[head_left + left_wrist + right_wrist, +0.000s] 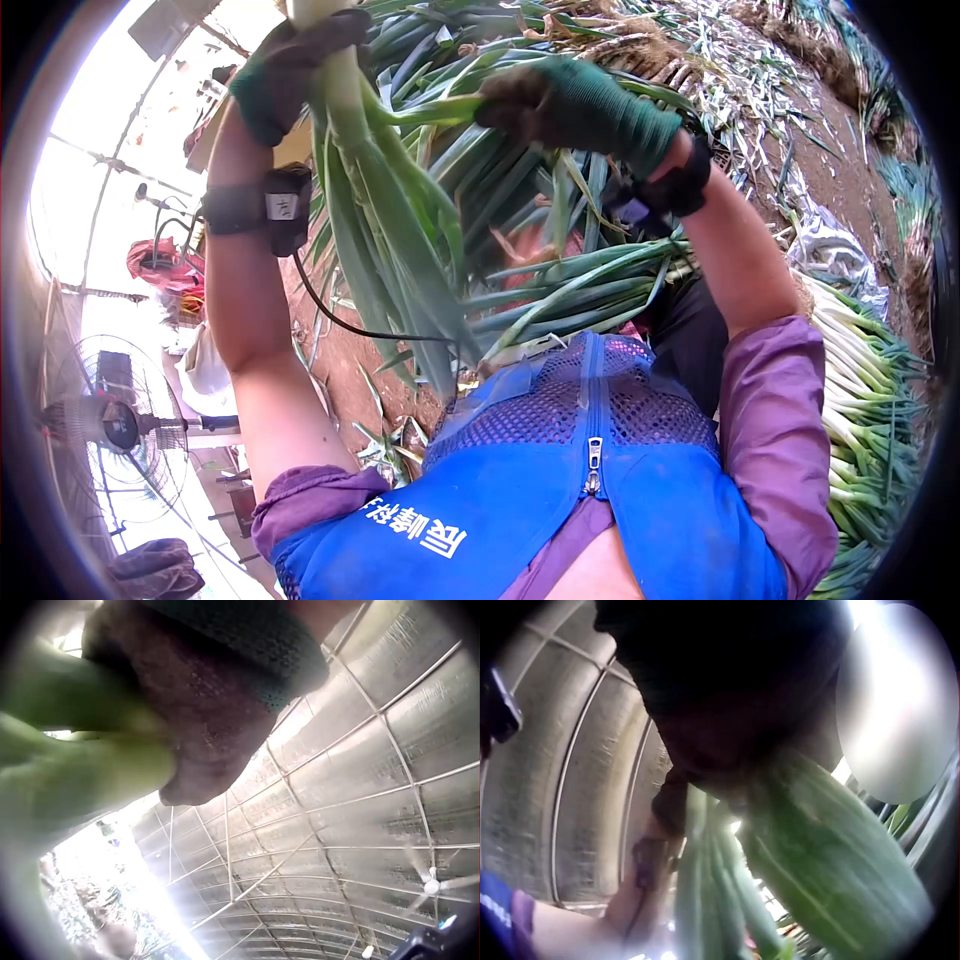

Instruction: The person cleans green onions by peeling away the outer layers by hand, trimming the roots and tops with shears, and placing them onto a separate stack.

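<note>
My left hand [287,78], in a dark glove with a green cuff, grips a thick green onion [350,135] around its pale stalk. The onion's long green leaves hang down in front of my vest. To the right, my gloved right hand [575,108] pinches a leaf [432,110] that stretches sideways from that stalk. In the left wrist view the gloved hand [191,705] is curled around the pale green stalk [97,769]. A broad leaf [832,855] runs out from under the right hand [735,712] in the right wrist view.
A heap of green onions [540,55] lies beyond my hands, with more bundled onions [860,420] at the right. Onion scraps [730,90] litter the soil. A standing fan [115,420] is at the left. A cable [340,318] runs from my left wrist strap.
</note>
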A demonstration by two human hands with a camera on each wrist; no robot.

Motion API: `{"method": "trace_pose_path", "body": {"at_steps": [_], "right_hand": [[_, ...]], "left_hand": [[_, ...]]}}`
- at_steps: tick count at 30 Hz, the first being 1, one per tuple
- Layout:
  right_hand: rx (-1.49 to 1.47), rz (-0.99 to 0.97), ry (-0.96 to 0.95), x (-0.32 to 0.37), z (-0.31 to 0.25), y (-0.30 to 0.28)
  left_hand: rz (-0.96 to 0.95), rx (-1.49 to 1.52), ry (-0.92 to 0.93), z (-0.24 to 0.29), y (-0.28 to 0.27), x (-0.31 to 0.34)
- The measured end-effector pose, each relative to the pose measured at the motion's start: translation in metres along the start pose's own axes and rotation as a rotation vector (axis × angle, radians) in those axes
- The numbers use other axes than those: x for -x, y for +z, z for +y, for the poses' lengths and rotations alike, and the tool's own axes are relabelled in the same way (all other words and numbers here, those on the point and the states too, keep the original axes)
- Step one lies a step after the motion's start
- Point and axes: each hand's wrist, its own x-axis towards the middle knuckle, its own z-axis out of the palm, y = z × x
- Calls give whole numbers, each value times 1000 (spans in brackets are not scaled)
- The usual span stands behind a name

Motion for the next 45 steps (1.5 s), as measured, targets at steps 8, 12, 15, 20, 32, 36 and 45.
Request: {"method": "trace_pose_path", "body": {"at_steps": [8,12,15,20,32,36,45], "right_hand": [[32,-125,464,77,79,-90],[-103,-837,714,119,33,-26],[-63,-833,828,112,55,-37],[1295,520,426,93,194,-245],[972,139,-285,122,16,-21],[695,-14,195,166,-2,0],[1294,364,163,235,2,-119]], "left_hand": [[11,-294,-73,-7,-13,25],[50,-435,-174,-21,-33,13],[54,-577,-149,-18,-14,9],[-215,-596,-126,-22,41,11],[-737,-973,282,-37,214,50],[-881,-932,267,-29,245,55],[-360,-917,948,88,300,24]]}}
